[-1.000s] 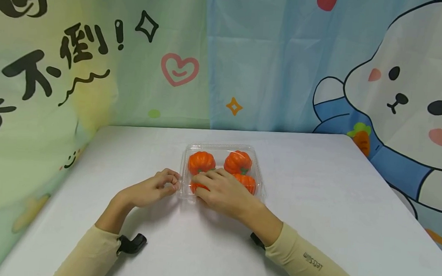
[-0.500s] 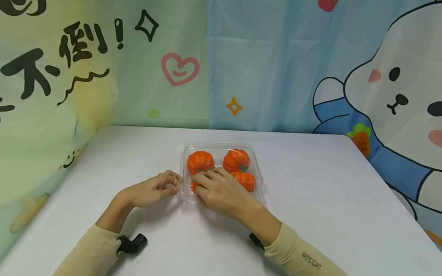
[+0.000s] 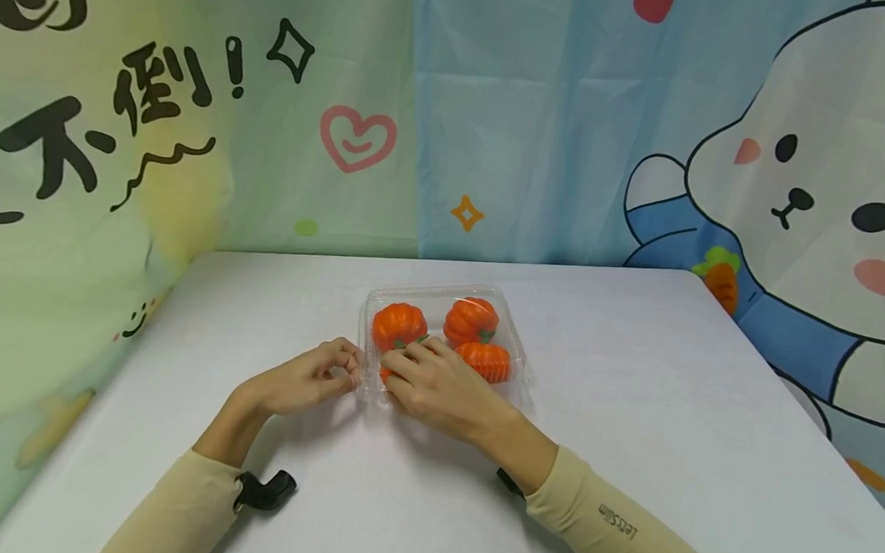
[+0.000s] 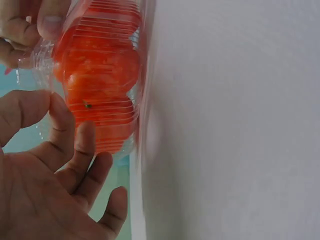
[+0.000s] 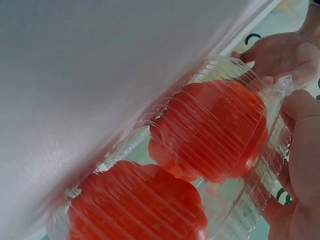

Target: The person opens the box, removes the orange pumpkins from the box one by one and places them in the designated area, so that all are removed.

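A clear plastic clamshell box point(image 3: 442, 293) sits closed on the white table point(image 3: 631, 403), holding several orange toy pumpkins point(image 3: 400, 324). My right hand point(image 3: 417, 369) lies over the box's front left corner and hides the pumpkin there. In the left wrist view its fingers point(image 4: 42, 22) pinch the box's rim. The right wrist view shows the box point(image 5: 235, 100) close up, ribbed and see-through, with that hand's thumb point(image 5: 302, 145) on its edge. My left hand point(image 3: 338, 370) sits just left of the same corner, fingers loosely curled. In the left wrist view this hand point(image 4: 65, 150) holds nothing.
A cartoon cloth backdrop point(image 3: 541, 123) hangs behind the table and along its left and right sides. Bare tabletop lies to the right of the box and in front of both arms. A black wrist strap point(image 3: 266, 489) shows on the left sleeve.
Box and hands have drifted slightly up and left in the view. The right hand has crept a little further over the front left corner. The left hand stays beside it.
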The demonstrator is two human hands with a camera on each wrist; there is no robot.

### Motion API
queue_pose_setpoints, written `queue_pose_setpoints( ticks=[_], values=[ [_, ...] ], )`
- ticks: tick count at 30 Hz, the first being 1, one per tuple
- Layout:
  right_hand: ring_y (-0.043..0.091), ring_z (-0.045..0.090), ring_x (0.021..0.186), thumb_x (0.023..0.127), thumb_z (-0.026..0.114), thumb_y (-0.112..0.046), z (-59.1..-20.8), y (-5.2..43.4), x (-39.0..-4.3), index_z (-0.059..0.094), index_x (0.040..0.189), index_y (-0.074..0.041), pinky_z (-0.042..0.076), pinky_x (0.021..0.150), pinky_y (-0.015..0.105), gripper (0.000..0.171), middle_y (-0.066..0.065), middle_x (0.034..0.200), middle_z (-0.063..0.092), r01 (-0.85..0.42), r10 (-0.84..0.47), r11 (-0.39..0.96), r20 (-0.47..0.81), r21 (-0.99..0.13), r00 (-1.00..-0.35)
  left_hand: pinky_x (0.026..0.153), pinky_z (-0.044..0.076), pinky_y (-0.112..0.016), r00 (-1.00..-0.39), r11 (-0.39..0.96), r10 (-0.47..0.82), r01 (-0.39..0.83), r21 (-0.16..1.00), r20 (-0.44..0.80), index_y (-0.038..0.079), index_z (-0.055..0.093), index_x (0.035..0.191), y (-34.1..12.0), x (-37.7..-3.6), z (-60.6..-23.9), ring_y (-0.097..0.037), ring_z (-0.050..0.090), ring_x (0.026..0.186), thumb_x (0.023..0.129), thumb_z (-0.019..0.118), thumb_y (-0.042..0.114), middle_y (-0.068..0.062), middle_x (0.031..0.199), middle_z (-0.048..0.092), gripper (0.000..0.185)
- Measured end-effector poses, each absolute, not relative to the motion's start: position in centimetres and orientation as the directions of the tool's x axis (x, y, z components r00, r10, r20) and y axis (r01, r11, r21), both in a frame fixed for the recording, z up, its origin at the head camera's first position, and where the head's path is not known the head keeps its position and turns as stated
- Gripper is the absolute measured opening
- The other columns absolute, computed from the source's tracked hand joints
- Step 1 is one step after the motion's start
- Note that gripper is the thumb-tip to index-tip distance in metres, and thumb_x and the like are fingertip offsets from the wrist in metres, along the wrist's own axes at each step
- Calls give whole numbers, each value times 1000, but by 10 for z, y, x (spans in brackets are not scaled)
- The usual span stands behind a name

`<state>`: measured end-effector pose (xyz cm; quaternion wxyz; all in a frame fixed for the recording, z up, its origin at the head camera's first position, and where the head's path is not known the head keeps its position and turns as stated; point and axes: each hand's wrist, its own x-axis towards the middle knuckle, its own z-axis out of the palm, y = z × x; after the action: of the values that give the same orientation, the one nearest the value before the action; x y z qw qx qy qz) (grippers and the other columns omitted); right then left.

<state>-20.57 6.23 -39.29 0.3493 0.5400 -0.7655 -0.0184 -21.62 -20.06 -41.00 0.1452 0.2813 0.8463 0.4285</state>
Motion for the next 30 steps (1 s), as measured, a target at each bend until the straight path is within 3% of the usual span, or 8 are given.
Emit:
queue_pose_setpoints(
  ticks=[8,15,20,26,30],
  values=[
    [21,63,93,101,67,-19,-396,63,-207,73,98,-10,52,87,32,11,0,108,65,-825,-847,411,496,389,-189,90,36,-43,-796,423,601,389,818,67,12,61,89,-198,-217,-412,-30,47,117,101,61,13,-8,120,55,12],
    [20,59,89,98,70,-15,-398,63,-206,72,98,-9,51,86,31,7,1,105,65,-824,-847,399,506,402,-164,97,35,-50,-795,419,599,411,810,93,14,60,87,-194,-216,-412,-31,44,121,98,63,8,-6,119,54,13],
    [19,59,88,96,72,-13,-398,62,-207,73,96,-9,51,85,31,4,1,105,66,-818,-847,384,517,427,-128,102,33,-53,-793,423,601,420,803,98,15,61,86,-194,-215,-412,-31,44,122,97,63,7,-8,119,55,14],
    [17,67,104,96,73,-16,-399,58,-210,72,89,-14,52,88,33,7,0,117,69,-813,-841,364,535,454,-77,100,33,-49,-792,435,608,400,807,65,11,62,88,-197,-218,-414,-29,47,119,101,61,12,-7,117,56,13],
    [16,67,105,98,70,-17,-399,53,-211,74,91,-16,53,87,32,8,-1,121,68,-789,-856,341,516,512,-35,101,33,-50,-788,427,612,398,812,64,6,64,90,-198,-220,-414,-28,46,119,102,61,13,-6,115,54,14]
  ],
)
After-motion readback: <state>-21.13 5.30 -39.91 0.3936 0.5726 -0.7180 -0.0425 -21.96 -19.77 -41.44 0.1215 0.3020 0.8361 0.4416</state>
